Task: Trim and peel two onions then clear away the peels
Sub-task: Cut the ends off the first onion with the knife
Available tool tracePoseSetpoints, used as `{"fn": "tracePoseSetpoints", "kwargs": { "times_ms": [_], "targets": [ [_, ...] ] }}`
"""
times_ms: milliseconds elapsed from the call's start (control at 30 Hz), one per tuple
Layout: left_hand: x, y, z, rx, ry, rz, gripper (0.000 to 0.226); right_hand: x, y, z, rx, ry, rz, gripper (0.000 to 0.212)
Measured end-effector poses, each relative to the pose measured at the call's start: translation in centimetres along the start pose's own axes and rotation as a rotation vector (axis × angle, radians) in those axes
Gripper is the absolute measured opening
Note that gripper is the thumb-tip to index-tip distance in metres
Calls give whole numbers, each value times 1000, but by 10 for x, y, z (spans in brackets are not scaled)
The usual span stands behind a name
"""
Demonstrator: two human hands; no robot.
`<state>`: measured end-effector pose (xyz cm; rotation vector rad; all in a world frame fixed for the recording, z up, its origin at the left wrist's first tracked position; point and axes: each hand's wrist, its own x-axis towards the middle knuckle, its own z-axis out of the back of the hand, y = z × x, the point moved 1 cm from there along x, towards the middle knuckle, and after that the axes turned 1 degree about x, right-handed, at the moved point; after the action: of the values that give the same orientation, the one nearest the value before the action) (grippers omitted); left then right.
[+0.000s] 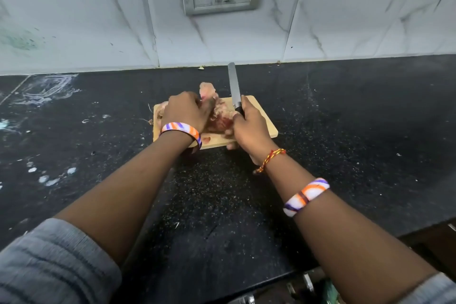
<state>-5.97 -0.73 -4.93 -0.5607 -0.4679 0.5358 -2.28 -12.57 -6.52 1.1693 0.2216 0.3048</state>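
Wooden board (261, 121), speckled stone counter (345, 131)

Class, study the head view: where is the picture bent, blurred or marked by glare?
Head view: wide-angle bending curves the countertop edge; the onion peels are soft with blur; dull sheen on the knife blade; left hand and right hand fairly sharp.

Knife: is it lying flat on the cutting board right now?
No, the right hand grips the knife by its handle, blade pointing away toward the wall above the cutting board.
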Motion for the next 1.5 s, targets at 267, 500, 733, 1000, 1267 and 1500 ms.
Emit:
{"fn": "tracePoseSetpoints", "kwargs": {
  "times_ms": [267, 500, 733, 1000, 1267, 1500],
  "targets": [
    [2, 0, 6, 121, 231, -61, 35, 22, 2, 3, -70, -54, 20, 34],
    [9, -4, 9, 67, 274, -12, 38, 30, -1, 16, 60, -36, -32, 42],
    [27, -19, 4, 18, 476, -36, 43, 32, -2, 22, 218, -54, -39, 40],
    [27, -18, -7, 227, 485, -198, 71, 26, -1, 28, 287, -1, -99, 21],
    [23, -20, -11, 378, 283, -287, 67, 27, -3, 26, 338, -51, -141, 29],
    [22, -7, -14, 390, 361, -246, 80, 2, -10, 39, 216, 104, -144, 45]
  ]
}}
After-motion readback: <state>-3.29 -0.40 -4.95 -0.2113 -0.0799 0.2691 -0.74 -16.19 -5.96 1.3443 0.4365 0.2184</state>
